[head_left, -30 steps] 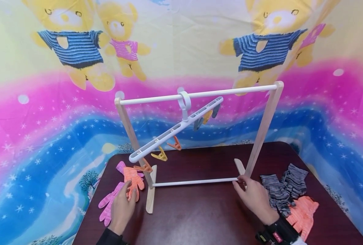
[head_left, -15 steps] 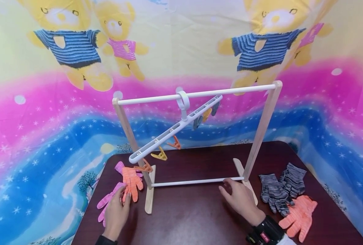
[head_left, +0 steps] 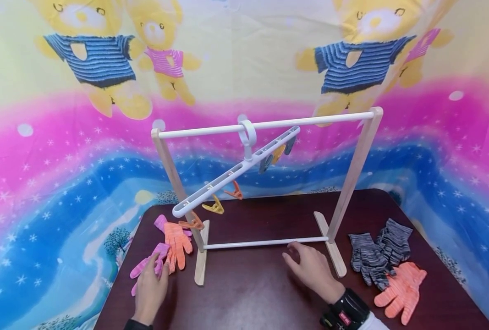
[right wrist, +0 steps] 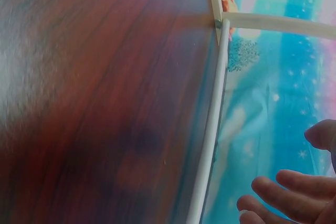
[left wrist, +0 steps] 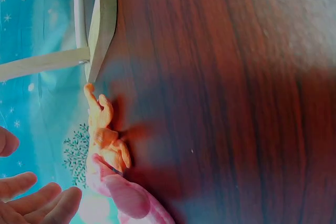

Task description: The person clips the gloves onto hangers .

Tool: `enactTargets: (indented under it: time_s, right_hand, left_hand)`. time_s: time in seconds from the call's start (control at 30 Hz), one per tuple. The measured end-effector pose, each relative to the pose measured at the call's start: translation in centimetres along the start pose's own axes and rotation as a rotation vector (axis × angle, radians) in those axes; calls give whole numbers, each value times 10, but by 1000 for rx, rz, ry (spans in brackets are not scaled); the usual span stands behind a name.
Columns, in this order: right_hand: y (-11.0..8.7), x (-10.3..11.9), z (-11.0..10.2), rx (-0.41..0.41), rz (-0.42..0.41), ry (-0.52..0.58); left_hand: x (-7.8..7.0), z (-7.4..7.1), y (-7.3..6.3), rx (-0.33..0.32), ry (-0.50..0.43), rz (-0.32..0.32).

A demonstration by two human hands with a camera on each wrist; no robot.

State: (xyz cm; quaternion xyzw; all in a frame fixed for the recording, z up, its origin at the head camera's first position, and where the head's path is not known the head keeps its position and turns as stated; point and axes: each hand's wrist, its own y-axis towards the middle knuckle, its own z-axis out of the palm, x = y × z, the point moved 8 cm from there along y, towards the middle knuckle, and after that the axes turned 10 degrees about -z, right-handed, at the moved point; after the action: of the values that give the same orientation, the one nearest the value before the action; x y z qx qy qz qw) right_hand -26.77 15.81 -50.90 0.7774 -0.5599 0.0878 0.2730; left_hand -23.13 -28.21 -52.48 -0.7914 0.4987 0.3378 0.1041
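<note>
My left hand [head_left: 151, 288] hovers by the left pile of gloves, fingers apart and holding nothing. That pile has a pink glove [head_left: 142, 270] nearest the hand and an orange glove [head_left: 178, 240] beside it, with more pink under the orange. In the left wrist view a gap shows between my fingers [left wrist: 44, 203] and the pink glove [left wrist: 128, 198]. My right hand [head_left: 315, 271] is over the table near the rack's lower white rod [head_left: 248, 244], relaxed and bare. Its fingers [right wrist: 294, 198] stay clear of that rod in the right wrist view.
A wooden rack [head_left: 353, 178] stands mid-table. From its top rod [head_left: 318, 121] hangs a white clip hanger [head_left: 228, 176], slanted towards me, with orange, yellow and grey clips. Right of it lie grey striped gloves [head_left: 368, 256] and an orange glove [head_left: 403, 291] on the dark table [head_left: 244, 293].
My right hand has let go of the lower rod's right end and moved left. The left hand has shifted slightly left and down, from the orange glove to the pink one.
</note>
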Motion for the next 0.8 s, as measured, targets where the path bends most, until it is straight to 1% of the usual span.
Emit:
enactTargets:
  time_s: [0.1, 0.3, 0.6, 0.8]
  right_hand:
    - [-1, 4, 7, 26, 5, 4]
    - [-5, 16, 18, 41, -27, -2]
    - [-11, 37, 31, 50, -121, -9]
    - [-11, 50, 36, 67, -151, -16]
  left_hand:
    - [4, 0, 1, 22, 15, -25]
    - [15, 4, 4, 78, 107, -75]
    - [30, 20, 6, 204, 182, -81]
    - [40, 25, 7, 253, 220, -102]
